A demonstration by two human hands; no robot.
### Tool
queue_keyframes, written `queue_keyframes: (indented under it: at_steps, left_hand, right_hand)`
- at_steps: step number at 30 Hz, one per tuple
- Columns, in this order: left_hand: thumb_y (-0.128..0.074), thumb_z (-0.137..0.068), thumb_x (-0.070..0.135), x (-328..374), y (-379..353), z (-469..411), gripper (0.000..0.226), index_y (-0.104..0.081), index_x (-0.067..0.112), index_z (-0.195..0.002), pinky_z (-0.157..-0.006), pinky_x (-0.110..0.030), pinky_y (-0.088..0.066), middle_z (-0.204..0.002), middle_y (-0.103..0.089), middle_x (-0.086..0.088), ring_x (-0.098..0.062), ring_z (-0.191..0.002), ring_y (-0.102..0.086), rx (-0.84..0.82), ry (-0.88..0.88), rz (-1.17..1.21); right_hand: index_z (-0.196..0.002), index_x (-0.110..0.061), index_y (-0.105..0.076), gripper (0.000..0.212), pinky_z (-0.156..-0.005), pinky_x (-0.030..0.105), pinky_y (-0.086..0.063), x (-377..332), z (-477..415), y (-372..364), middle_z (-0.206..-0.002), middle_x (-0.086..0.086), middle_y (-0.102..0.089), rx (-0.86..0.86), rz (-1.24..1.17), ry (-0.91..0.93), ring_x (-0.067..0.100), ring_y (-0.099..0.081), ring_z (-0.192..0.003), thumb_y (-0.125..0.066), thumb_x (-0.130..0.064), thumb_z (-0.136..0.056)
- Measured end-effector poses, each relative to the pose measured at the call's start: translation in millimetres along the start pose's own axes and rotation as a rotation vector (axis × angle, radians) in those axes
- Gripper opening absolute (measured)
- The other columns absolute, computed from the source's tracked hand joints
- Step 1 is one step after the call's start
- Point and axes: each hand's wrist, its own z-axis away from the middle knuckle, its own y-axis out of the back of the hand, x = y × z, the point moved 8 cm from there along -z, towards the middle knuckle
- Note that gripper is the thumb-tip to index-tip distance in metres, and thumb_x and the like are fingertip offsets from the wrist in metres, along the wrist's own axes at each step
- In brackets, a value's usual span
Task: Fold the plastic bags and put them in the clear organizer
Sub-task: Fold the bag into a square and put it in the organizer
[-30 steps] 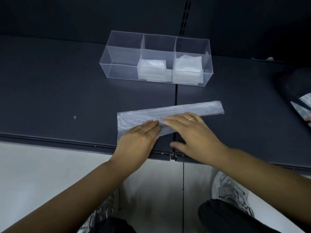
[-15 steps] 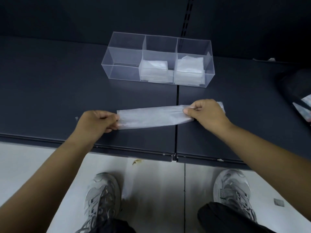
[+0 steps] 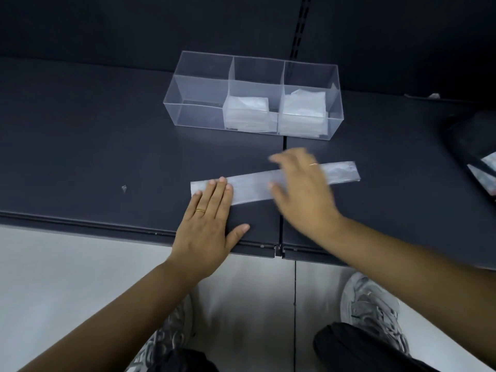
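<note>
A translucent plastic bag (image 3: 252,186), folded into a long narrow strip, lies flat on the dark shelf (image 3: 80,157). My left hand (image 3: 209,221) lies flat with its fingertips pressing the strip's left end. My right hand (image 3: 300,189), blurred by motion, lies open over the strip's middle and right part. Behind stands the clear organizer (image 3: 198,103) with three compartments. The middle one holds folded bags (image 3: 247,114), the right one holds more folded bags (image 3: 303,111), the left one is bare.
A dark bag or container (image 3: 472,146) with pale plastic showing sits at the right edge of the shelf. A small speck (image 3: 124,188) lies on the shelf to the left. The shelf's front edge runs just below my hands.
Both hands pinched the strip's ends half a second ago; now they lie flat on it. The strip is narrower than a second ago, and my right hand is sweeping along it.
</note>
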Motion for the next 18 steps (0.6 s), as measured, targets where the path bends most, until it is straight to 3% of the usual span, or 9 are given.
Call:
queue_keyframes:
  at_steps: [3, 6, 11, 15, 18]
  left_hand:
    - [-0.006, -0.094, 0.058, 1.1, -0.6, 0.8, 0.079, -0.016, 0.003, -0.150, -0.120, -0.043, -0.012, -0.158, -0.010, -0.012, -0.026, -0.147, -0.007, -0.006, -0.025, -0.003]
    - [-0.007, -0.094, 0.060, 0.4, -1.3, 1.8, 0.080, -0.014, 0.004, -0.151, -0.120, -0.043, -0.012, -0.159, -0.009, -0.013, -0.026, -0.147, -0.006, -0.008, -0.040, -0.011]
    - [-0.011, -0.094, 0.062, -0.3, -0.5, 0.8, 0.081, -0.017, 0.005, -0.151, -0.118, -0.043, -0.015, -0.158, -0.016, -0.011, -0.025, -0.146, -0.012, 0.009, -0.030, 0.003]
    - [-0.008, -0.093, 0.063, -0.9, -2.1, 0.2, 0.082, -0.015, 0.006, -0.151, -0.119, -0.042, -0.012, -0.159, -0.013, -0.010, -0.024, -0.147, -0.010, 0.007, -0.027, 0.006]
    - [-0.004, -0.092, 0.064, -0.8, -2.2, -0.1, 0.082, -0.010, 0.008, -0.152, -0.119, -0.040, -0.008, -0.159, -0.008, -0.008, -0.023, -0.147, -0.005, 0.003, -0.024, -0.004]
  right_hand:
    - [-0.152, -0.014, -0.018, 0.063, -0.120, 0.035, -0.003, -45.2, 23.3, -50.8, -0.161, 0.004, -0.013, -0.388, 0.010, 0.262, 0.017, -0.006, -0.148, -0.040, -0.039, -0.100]
    - [-0.153, -0.014, 0.005, 0.079, -0.120, 0.036, 0.009, -20.9, 33.5, -68.9, -0.161, 0.000, 0.012, -0.506, 0.210, 0.243, 0.011, 0.018, -0.146, -0.011, -0.062, -0.093]
    - [-0.152, -0.017, 0.013, 0.094, -0.118, 0.031, 0.013, 67.8, 39.8, -37.3, -0.159, -0.001, 0.020, -0.465, 0.291, 0.013, 0.010, 0.022, -0.144, 0.006, -0.074, -0.077]
    - [-0.152, -0.017, 0.008, 0.089, -0.117, 0.026, 0.014, 125.5, 52.6, -4.8, -0.160, -0.002, 0.014, -0.413, 0.281, -0.181, 0.008, 0.016, -0.146, -0.002, -0.069, -0.081]
    - [-0.153, -0.014, -0.010, 0.068, -0.118, 0.027, 0.005, 140.2, 49.9, 11.6, -0.162, -0.001, -0.003, -0.302, 0.138, -0.270, 0.011, 0.001, -0.148, -0.024, -0.050, -0.097]
